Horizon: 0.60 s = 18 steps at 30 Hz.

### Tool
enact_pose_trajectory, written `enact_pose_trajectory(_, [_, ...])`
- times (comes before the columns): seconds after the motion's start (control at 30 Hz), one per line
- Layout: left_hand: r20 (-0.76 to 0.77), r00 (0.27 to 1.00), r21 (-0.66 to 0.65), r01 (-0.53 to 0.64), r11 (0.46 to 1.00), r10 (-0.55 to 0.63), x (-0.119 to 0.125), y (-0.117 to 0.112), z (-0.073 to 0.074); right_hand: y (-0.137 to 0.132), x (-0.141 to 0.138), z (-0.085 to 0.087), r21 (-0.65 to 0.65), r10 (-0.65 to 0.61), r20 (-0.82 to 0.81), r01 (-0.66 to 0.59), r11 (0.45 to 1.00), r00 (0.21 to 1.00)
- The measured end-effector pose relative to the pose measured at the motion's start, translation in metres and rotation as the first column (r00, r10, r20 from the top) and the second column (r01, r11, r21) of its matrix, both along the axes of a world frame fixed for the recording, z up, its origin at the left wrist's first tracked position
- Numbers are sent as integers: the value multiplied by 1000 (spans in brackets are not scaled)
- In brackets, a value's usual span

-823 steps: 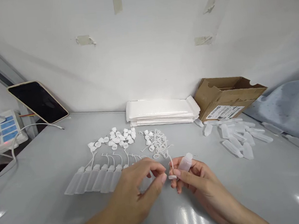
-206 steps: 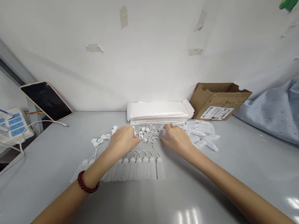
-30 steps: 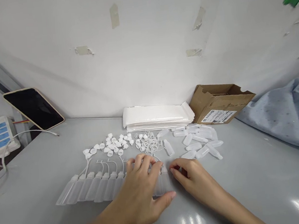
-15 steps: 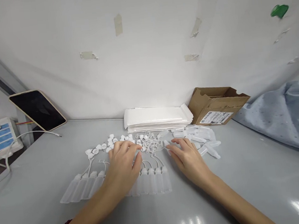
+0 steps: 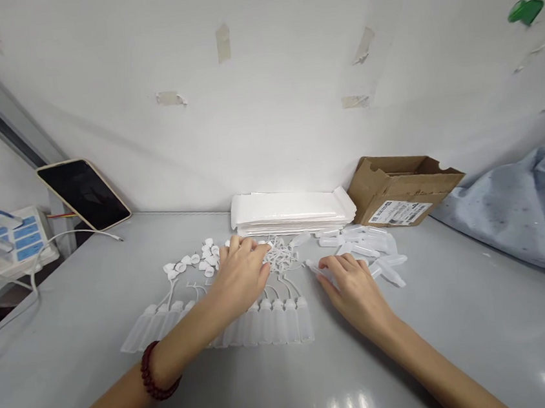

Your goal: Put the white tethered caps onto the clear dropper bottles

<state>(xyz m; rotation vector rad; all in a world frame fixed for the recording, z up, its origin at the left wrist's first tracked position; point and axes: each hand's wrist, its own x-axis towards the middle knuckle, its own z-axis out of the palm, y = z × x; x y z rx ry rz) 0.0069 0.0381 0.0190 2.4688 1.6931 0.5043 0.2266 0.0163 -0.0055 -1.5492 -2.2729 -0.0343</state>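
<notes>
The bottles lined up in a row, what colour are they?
Translucent, milky white; the lined-up bottles show best in the head view.

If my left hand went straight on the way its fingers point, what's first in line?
Most likely the tangle of white straps, just ahead of the left hand. With one view, depth is unclear, so the fingertips may already be touching it.

One box; left of it, one phone; nearer than it, two hands, over a dozen bottles (some hidden)
</notes>
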Motion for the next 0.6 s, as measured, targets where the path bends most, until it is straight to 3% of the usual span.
enact_pose_trajectory(0.17, [9,1000,-32,22,999,-22,-2,3,-3,-1,0,0,27,13,-51,-11,1000,999])
enact_pose_trajectory(0.33, [122,993,-60,4,998,3,-5,4,2,-2,1,2,81,19,-84,-12,997,996])
enact_pose_trajectory(0.5, [263,957,-62,-112,992,125,-8,4,12,-6,2,4,135,75,-129,-58,989,989])
enact_pose_trajectory(0.6, [331,928,-77,-156,985,173,-13,7,20,-6,2,7,257,48,-120,-15,966,992])
